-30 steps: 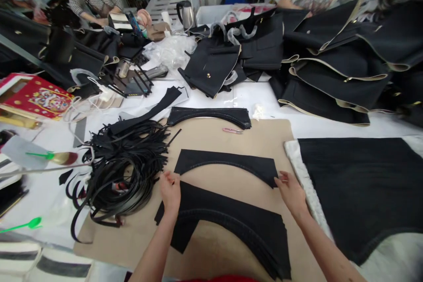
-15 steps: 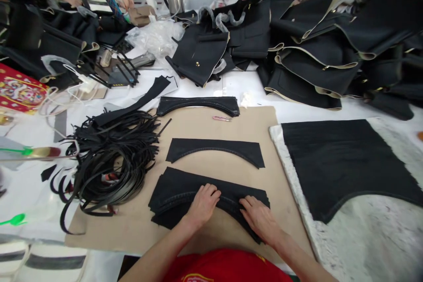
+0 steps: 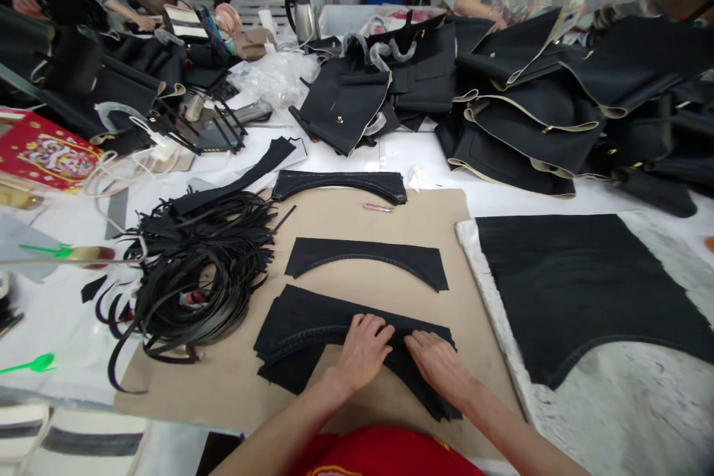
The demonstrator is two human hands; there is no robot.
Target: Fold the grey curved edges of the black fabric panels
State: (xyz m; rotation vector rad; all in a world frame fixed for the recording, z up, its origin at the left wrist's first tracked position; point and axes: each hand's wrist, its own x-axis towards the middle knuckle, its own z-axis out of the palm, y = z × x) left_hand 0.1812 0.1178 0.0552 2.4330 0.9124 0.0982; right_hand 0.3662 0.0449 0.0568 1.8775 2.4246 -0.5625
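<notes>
A stack of black curved leather pieces (image 3: 312, 312) lies on the tan board in front of me. My left hand (image 3: 365, 348) is closed over the inner curved edge of the top piece, near its middle. Close beside it, my right hand (image 3: 435, 363) has its fingers curled on the same edge farther right. The thumbs and undersides of both hands are hidden. Just beyond the stack lies a single curved black piece (image 3: 368, 251) with a folded edge. Farther back rests another pile of curved strips (image 3: 340, 180), with small pink thread snips (image 3: 378, 207) below it.
A tangle of thin black strips (image 3: 206, 268) covers the board's left side. To the right, a large black sheet (image 3: 574, 282) lies on a whitish slab (image 3: 630, 394). Black bags (image 3: 524, 119) are heaped behind, where two people sit. A steel kettle (image 3: 304, 18) stands at the back.
My left hand has slid right along the curved edge, closer to my right hand. The right hand stays nearly in place. The view has tilted up slightly.
</notes>
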